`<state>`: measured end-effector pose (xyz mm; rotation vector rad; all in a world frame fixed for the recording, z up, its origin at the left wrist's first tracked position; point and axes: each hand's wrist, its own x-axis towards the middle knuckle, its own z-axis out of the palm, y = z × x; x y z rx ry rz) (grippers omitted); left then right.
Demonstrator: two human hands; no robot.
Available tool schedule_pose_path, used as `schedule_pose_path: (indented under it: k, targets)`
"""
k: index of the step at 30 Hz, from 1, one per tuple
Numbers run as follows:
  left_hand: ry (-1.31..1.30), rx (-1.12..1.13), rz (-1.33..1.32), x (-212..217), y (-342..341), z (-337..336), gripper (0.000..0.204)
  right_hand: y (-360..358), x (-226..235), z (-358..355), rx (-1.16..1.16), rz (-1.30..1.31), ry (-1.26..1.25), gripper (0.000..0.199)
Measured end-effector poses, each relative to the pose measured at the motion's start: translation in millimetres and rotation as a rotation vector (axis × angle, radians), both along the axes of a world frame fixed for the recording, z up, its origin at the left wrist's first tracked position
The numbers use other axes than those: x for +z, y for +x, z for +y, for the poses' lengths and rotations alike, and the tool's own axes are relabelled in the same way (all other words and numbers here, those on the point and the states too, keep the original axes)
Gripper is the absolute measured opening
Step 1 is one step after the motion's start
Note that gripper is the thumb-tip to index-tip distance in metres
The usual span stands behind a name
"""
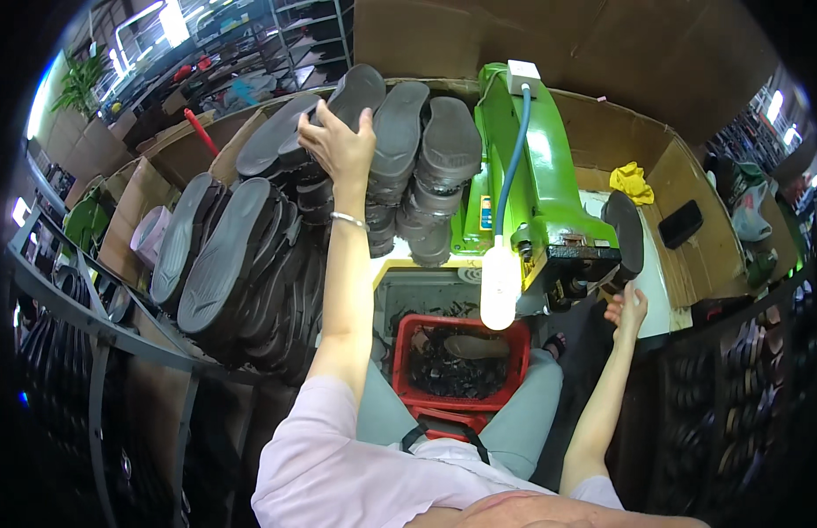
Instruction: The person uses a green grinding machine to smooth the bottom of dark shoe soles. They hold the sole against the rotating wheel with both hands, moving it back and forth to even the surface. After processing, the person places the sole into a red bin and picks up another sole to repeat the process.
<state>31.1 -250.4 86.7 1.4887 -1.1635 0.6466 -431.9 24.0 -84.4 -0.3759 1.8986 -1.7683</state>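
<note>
My left hand (338,151) reaches forward over the stacked shoe soles, thumb and fingers spread apart. A dark grey sole (356,91) lies just beyond its fingertips; whether they touch it I cannot tell. More grey soles (399,123) are piled to the right of this hand. At the right, my right hand (628,312) has its fingers curled at the lower end of a dark shoe sole (626,231). That sole stands upright against the right side of a green machine (549,167), close to its black head (582,264).
A lit white lamp (499,286) hangs on a blue cable before the machine. Between my knees sits a red crate (522,352) with dark scraps and a sole. More soles (228,255) are stacked left. A yellow cloth (633,183) and black phone (680,224) lie right.
</note>
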Motion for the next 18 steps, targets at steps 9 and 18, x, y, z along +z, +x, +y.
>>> schedule_pose_path:
  k: [9, 18]
  targets:
    - [0.489, -0.191, 0.156, 37, 20, -6, 0.049, 49, -62, 41, 0.163, -0.174, -0.058, 0.047]
    - [-0.684, -0.747, 0.675, 17, 53, 248, 0.072, 169, -79, 68, 0.846, -0.377, -0.06, 0.058]
